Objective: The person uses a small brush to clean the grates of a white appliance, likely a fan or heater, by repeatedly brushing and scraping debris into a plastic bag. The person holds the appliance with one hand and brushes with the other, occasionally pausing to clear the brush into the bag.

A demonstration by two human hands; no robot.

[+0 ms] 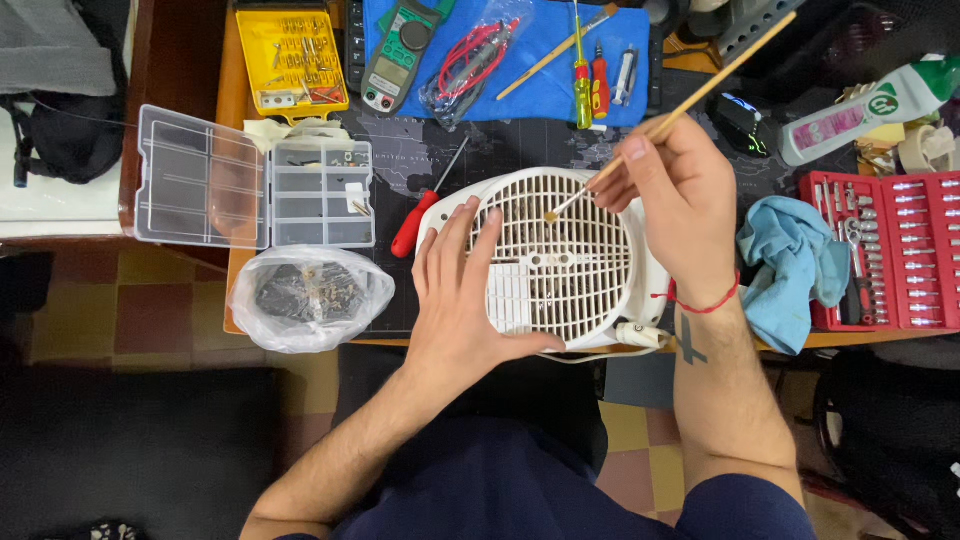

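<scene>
Pinching a thin brush (690,97) in right hand (680,195) fingers, left hand (462,290) spread flat on white grille (565,260)

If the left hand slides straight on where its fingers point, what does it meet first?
The left hand lies flat on the white grille, fingers pointing up the desk. Probably the red screwdriver first, though depth is unclear.

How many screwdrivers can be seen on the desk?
3: a red-handled one left of the fan grille, a yellow one and a red one on the blue mat. Others may be hidden.

Left hand (462,300) flat on white fan grille (565,262), right hand (672,190) pinching thin brush (690,98)
</scene>
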